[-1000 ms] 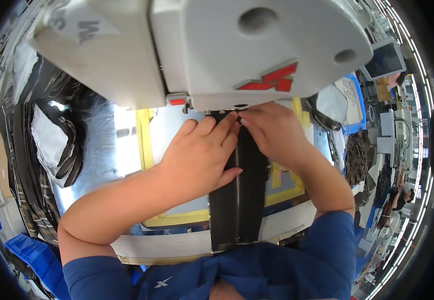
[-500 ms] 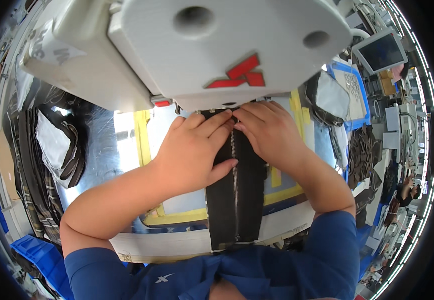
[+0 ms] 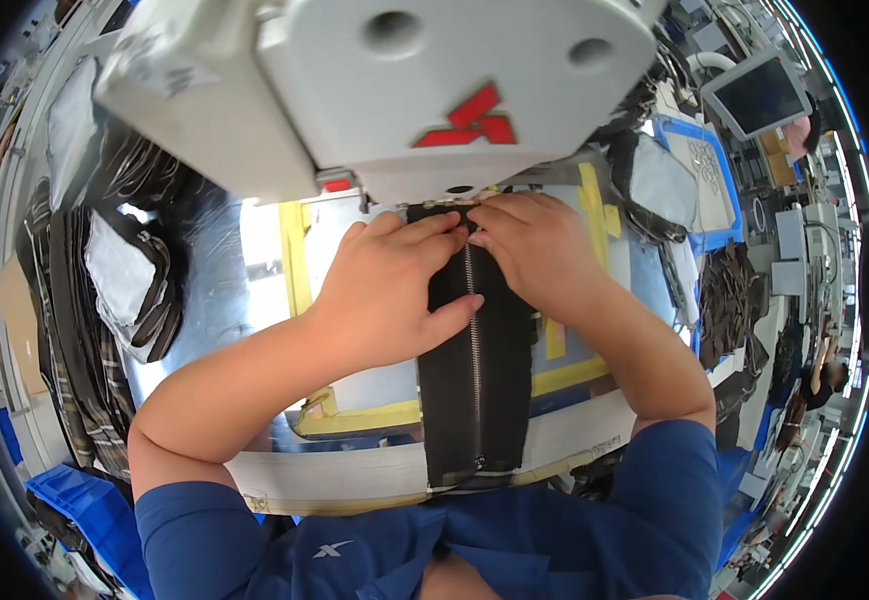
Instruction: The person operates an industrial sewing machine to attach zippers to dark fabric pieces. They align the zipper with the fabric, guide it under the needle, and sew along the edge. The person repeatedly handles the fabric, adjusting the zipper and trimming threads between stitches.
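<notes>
Matt black cloth strip [image 3: 476, 390] with a shiny metal zip [image 3: 473, 350], smooth grey plastic-looking machine head [image 3: 404, 90] with a slight sheen, glossy reflective metal table [image 3: 219, 300], yellow tape [image 3: 295, 260] matt, blue plastic bin [image 3: 74, 510], blue knit sleeve [image 3: 194, 540]

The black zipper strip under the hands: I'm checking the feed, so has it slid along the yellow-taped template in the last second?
Cannot tell: the head camera shifted, and the black zipper strip crosses the yellow-taped template at much the same spot.

Black zipper strip [image 3: 474, 370] (silver teeth); yellow-edged template [image 3: 299, 260]; blue sleeves [image 3: 204, 530].
</notes>
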Action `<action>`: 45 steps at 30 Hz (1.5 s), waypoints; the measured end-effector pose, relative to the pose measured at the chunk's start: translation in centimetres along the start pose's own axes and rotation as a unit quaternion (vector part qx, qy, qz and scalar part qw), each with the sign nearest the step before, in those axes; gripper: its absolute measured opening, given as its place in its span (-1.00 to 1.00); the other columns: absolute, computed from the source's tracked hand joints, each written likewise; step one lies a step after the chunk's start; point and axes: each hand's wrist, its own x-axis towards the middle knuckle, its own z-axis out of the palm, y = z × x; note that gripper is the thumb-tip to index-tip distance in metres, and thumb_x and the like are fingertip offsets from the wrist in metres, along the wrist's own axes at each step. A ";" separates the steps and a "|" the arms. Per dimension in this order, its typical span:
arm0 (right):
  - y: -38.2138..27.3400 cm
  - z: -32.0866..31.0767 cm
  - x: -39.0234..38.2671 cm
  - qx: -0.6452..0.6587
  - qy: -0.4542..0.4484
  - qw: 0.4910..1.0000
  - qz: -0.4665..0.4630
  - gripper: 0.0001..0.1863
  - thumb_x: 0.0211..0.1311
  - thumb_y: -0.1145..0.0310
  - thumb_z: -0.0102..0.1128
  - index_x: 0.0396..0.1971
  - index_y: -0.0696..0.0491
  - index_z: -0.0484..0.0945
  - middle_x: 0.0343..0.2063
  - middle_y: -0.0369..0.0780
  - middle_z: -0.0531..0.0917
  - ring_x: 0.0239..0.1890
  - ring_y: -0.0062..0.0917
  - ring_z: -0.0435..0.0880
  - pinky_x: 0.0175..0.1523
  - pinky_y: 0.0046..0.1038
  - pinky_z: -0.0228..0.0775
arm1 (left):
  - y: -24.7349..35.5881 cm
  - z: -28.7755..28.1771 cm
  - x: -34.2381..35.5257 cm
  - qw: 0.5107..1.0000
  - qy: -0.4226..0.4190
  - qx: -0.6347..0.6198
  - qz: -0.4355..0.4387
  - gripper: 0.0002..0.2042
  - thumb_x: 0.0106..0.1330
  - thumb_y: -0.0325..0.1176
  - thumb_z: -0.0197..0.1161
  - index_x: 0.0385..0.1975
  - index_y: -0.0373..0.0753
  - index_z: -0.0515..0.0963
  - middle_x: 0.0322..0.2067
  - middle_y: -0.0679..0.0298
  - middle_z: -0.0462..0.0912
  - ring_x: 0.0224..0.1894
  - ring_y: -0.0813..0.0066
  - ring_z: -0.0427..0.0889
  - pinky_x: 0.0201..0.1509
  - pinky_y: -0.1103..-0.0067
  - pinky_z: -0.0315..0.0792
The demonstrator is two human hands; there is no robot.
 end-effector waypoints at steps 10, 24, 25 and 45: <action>-2.6 1.7 2.8 -0.071 -0.007 0.997 -0.004 -0.80 0.29 0.40 0.30 -0.13 0.07 0.74 -0.21 -0.21 0.79 -0.10 -0.27 0.79 0.10 -0.21 0.57 | -0.7 -1.5 -0.9 0.995 0.020 0.063 -0.068 -0.43 0.19 0.01 0.49 0.10 -0.28 0.76 0.15 0.14 0.78 -0.06 0.16 0.68 0.09 0.29 0.47; -2.3 1.5 2.8 -0.061 -0.012 0.998 -0.008 -0.85 0.24 0.41 0.30 -0.24 0.08 0.76 -0.26 -0.21 0.78 -0.15 -0.29 0.80 0.05 -0.22 0.59 | -0.6 -1.7 -0.6 0.994 -0.003 0.091 -0.052 -0.44 0.18 -0.02 0.50 0.10 -0.28 0.75 0.07 0.20 0.81 -0.03 0.22 0.70 0.05 0.33 0.45; -2.2 1.6 2.7 -0.057 -0.008 0.998 -0.008 -0.85 0.23 0.41 0.30 -0.24 0.08 0.76 -0.26 -0.21 0.78 -0.16 -0.29 0.80 0.05 -0.22 0.59 | -0.5 -1.8 -0.5 0.994 -0.006 0.094 -0.052 -0.44 0.19 -0.02 0.50 0.10 -0.28 0.75 0.07 0.20 0.81 -0.02 0.23 0.70 0.05 0.33 0.45; -2.6 1.6 1.0 -0.077 -0.012 0.995 -0.067 -0.57 0.40 0.29 0.29 0.10 0.30 0.68 -0.01 -0.02 0.76 0.06 -0.24 0.77 0.18 -0.22 0.54 | -0.1 0.1 -1.6 0.991 0.005 0.136 0.019 -0.24 0.27 -0.06 0.51 0.26 -0.63 0.50 0.21 -0.26 0.60 0.30 -0.16 0.58 0.49 0.20 0.44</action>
